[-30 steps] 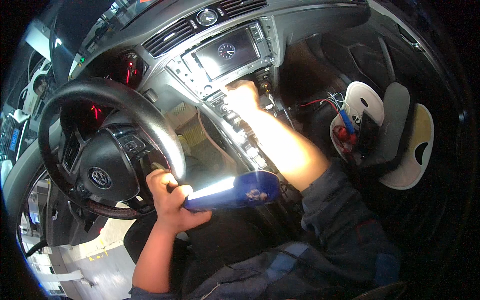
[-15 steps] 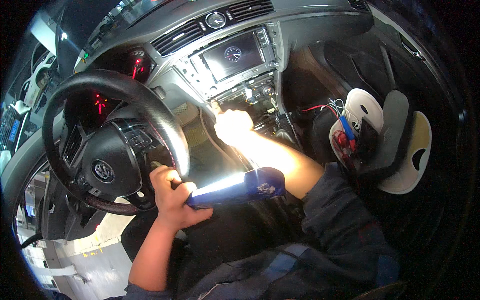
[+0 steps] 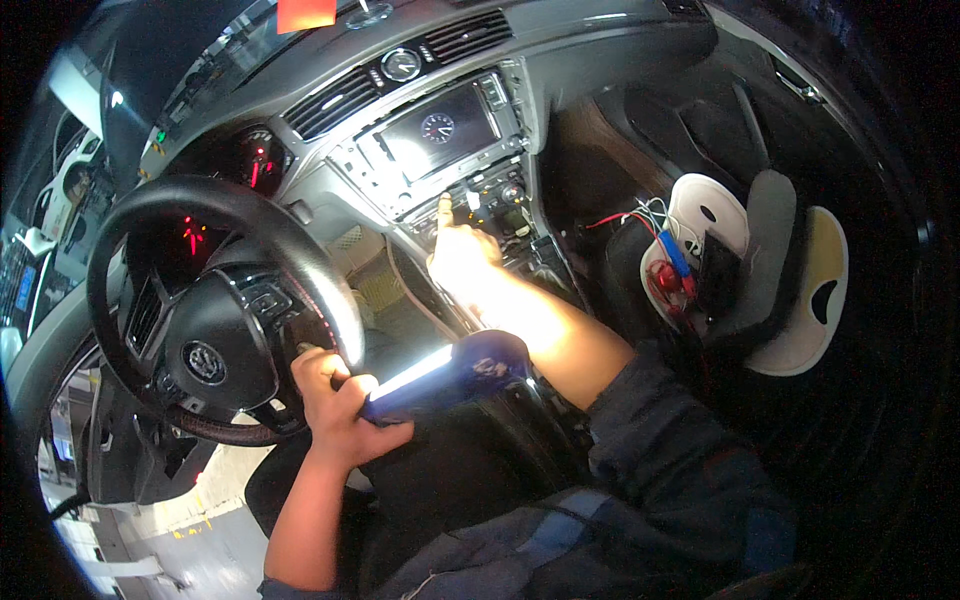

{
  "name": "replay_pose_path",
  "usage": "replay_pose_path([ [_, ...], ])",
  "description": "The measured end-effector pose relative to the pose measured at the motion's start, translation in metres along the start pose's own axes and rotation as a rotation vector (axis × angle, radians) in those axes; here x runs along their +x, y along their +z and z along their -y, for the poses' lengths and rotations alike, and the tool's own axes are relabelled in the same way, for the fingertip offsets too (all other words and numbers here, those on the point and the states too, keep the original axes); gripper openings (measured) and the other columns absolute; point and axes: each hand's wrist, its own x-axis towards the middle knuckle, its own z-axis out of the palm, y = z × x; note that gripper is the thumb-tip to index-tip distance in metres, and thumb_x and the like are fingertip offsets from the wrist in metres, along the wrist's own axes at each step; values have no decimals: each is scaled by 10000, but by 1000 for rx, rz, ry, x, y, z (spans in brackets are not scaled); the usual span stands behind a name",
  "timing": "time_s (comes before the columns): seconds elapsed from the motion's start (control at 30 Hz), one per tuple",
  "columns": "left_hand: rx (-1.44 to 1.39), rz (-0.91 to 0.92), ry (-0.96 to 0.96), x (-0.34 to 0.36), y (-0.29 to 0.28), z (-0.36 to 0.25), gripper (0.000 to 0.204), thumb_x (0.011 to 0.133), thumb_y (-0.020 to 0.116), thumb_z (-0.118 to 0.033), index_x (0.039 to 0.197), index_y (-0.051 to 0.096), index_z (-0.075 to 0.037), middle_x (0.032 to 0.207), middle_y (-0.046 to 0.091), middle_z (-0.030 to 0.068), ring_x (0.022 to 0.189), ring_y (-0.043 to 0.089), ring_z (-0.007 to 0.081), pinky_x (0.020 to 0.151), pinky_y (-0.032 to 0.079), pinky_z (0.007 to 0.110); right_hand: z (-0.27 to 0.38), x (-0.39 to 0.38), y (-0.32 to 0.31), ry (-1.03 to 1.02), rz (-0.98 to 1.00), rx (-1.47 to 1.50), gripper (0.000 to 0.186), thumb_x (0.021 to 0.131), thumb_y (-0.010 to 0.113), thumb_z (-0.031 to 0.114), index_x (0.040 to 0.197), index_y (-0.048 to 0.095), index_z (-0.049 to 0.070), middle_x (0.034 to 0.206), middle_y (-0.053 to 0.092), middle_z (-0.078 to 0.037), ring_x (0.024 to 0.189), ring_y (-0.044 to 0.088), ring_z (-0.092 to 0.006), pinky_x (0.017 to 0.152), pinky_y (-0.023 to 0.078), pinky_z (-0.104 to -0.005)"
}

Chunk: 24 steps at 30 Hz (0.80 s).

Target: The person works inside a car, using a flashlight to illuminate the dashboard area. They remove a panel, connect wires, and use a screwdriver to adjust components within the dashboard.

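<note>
My left hand (image 3: pixel 338 405) is closed around one end of a blue handheld work light (image 3: pixel 440 385), below the right side of the steering wheel (image 3: pixel 240 205). The light's lit strip faces the centre console. My right hand (image 3: pixel 468 262) is stretched forward under its glare. Its index finger points out at the lower left of the control panel (image 3: pixel 490 200), beneath the screen (image 3: pixel 440 128); whether it touches cannot be made out. The other fingers look curled and are washed out by the light. Nothing shows in that hand. Bare frame is exposed around the screen, its trim off.
On the passenger side lie pale, cut-out panels (image 3: pixel 710 215) and a dark grey padded piece (image 3: pixel 768 240). Red and white wires with a blue connector (image 3: pixel 673 255) rest among them. Air vents (image 3: pixel 470 38) and a round clock (image 3: pixel 401 65) sit above the screen.
The whole view has shifted slightly. My right index finger has moved rightward along the panel from the console's left edge. My left hand keeps its hold on the work light.
</note>
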Motion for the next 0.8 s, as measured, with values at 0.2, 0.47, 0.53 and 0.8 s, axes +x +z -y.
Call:
replay_pose_path([
  [0.2,-22,-10,-51,-1,0,-3,493,463,876,-255,851,609,-107,1047,504,157,1049,502,399,894,446,505,-6,-7,-8,-55,16,175,1022,936,652,258,1651,-13,-43,1142,746,-227,1061,738,-346,907,603,-448],
  [0.47,18,-5,-14,2,-1,-4,510,466,875,-260,871,599,-118,1048,483,157,1055,488,397,888,446,506,-37,-8,-53,115,22,383,929,966,692,329,1654,170,-14,1193,733,-216,1080,727,-334,948,590,-418],
  [0.53,23,2,-15,0,1,-3,518,463,874,-262,874,593,-119,1046,474,155,1060,481,395,876,443,499,-49,1,-45,77,23,378,994,915,714,311,1662,144,-15,1148,733,-237,1048,730,-338,921,589,-416],
  [0.8,30,3,-15,-1,0,-3,537,462,873,-272,875,579,-96,1072,464,163,1073,477,395,876,437,488,-56,8,-38,-25,16,314,899,928,701,376,1616,285,-27,1245,708,-241,1162,698,-366,991,567,-443],
])
